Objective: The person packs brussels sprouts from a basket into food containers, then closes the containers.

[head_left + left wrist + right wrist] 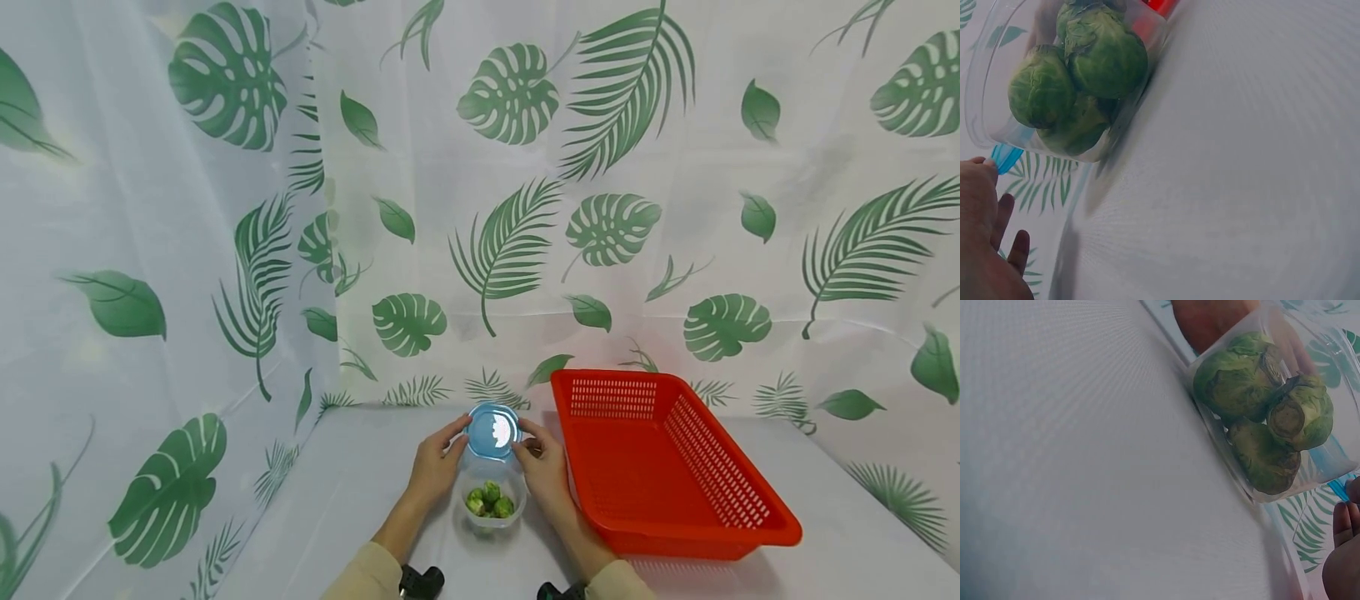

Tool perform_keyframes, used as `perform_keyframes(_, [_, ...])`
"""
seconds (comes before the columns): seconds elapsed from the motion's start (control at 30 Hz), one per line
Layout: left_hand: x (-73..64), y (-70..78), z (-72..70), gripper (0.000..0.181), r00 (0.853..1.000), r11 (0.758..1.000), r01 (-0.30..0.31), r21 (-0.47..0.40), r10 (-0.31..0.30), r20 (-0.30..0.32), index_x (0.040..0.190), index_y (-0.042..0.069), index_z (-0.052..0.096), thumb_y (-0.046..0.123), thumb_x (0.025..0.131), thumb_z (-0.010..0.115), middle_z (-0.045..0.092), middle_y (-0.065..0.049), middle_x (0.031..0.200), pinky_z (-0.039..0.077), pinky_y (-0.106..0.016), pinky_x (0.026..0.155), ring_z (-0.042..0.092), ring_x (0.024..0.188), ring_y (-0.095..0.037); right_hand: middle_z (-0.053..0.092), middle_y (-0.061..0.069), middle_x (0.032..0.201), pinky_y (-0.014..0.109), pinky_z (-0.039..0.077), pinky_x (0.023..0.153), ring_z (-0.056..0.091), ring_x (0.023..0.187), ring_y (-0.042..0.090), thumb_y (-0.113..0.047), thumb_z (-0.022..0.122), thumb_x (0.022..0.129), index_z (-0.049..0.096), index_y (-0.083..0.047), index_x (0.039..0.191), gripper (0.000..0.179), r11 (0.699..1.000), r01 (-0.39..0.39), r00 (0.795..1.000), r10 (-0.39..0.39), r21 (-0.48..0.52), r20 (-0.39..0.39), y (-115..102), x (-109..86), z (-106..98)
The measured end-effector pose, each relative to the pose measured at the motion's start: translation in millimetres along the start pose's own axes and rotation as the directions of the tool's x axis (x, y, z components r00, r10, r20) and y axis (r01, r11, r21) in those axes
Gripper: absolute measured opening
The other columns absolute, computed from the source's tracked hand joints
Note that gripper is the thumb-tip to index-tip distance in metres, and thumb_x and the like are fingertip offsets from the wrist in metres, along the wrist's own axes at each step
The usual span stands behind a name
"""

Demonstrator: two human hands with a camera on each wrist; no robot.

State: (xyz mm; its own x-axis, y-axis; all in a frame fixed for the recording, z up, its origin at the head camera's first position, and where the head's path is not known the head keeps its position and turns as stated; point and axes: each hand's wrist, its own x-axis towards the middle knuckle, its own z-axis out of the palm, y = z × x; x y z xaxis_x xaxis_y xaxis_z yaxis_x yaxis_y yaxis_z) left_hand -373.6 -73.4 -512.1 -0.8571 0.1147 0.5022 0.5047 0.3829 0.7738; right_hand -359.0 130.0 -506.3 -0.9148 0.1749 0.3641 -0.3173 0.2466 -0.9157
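A clear plastic container (489,522) with several Brussels sprouts (491,500) in it stands on the white table. Behind and above its far rim, both hands hold a blue lid (492,431) tilted up. My left hand (437,461) pinches the lid's left edge, and my right hand (545,469) pinches its right edge. In the left wrist view the sprouts (1107,56) show through the container wall, with a bit of the blue lid (1007,158) at the fingers. From the right wrist, the sprouts (1241,381) and a sliver of blue lid (1340,487) appear.
A large red plastic basket (630,467) with perforated sides stands right of the container, close to my right forearm. White table surface (315,517) spreads to the left. A white curtain with green leaf prints (510,250) hangs behind the table.
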Motion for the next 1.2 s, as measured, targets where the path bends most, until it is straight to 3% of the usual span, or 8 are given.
perform_keyframes(0.3, [3.0, 10.3, -1.4, 0.037, 0.997, 0.997, -0.076, -0.026, 0.075, -0.03, 0.144, 0.01, 0.063, 0.014, 0.107, 0.059, 0.057, -0.01, 0.152, 0.05, -0.056, 0.109, 0.056, 0.139, -0.029, 0.066, 0.03, 0.133, 0.011, 0.053, 0.077, 0.065, 0.087, 0.02, 0.007, 0.072, 0.093, 0.059, 0.009, 0.139, 0.048, 0.99, 0.114, 0.993, -0.113, 0.078, -0.026, -2.2, -1.0, -0.9])
perform_keyframes(0.53, [2.1, 17.1, -8.1, 0.037, 0.995, 0.996, -0.083, -0.031, 0.081, -0.066, 0.142, 0.013, 0.065, 0.015, 0.105, 0.062, 0.06, -0.003, 0.15, 0.05, -0.049, 0.11, 0.057, 0.138, -0.023, 0.069, 0.021, 0.133, 0.012, 0.054, 0.08, 0.065, 0.093, 0.02, 0.0, 0.073, 0.095, 0.063, -0.001, 0.14, 0.047, 0.994, 0.094, 0.996, -0.094, 0.053, -0.01, -10.5, -1.1, -3.8])
perform_keyframes(0.67, [-1.8, 18.1, -13.9, 0.038, 0.997, 0.997, -0.064, -0.032, 0.062, -0.055, 0.143, 0.018, 0.064, 0.021, 0.105, 0.064, 0.06, 0.003, 0.149, 0.046, -0.046, 0.115, 0.056, 0.139, -0.018, 0.07, 0.017, 0.129, 0.013, 0.054, 0.079, 0.062, 0.093, 0.02, -0.003, 0.074, 0.096, 0.063, -0.004, 0.141, 0.046, 0.995, 0.08, 0.997, -0.081, 0.057, 0.014, -16.1, -2.5, -6.0])
perform_keyframes(0.83, [-8.8, 18.2, -21.1, 0.039, 0.996, 0.994, -0.09, -0.056, 0.089, -0.022, 0.142, 0.018, 0.065, 0.023, 0.104, 0.066, 0.061, 0.001, 0.148, 0.046, -0.045, 0.115, 0.058, 0.138, -0.019, 0.069, 0.019, 0.12, 0.014, 0.053, 0.075, 0.06, 0.088, 0.019, -0.002, 0.072, 0.096, 0.064, -0.001, 0.139, 0.044, 0.992, 0.105, 0.994, -0.108, 0.073, 0.035, -19.9, -5.0, -6.8])
perform_keyframes(1.2, [-18.7, 22.2, -29.5, 0.036, 0.994, 0.995, -0.104, -0.009, 0.104, 0.026, 0.136, 0.021, 0.071, 0.027, 0.101, 0.071, 0.065, 0.008, 0.143, 0.05, -0.045, 0.111, 0.062, 0.133, -0.017, 0.062, 0.015, 0.102, 0.017, 0.05, 0.066, 0.056, 0.081, 0.016, -0.003, 0.075, 0.095, 0.068, -0.006, 0.136, 0.042, 0.993, 0.117, 0.992, -0.116, -0.011, 0.053, -27.8, -11.0, -9.9])
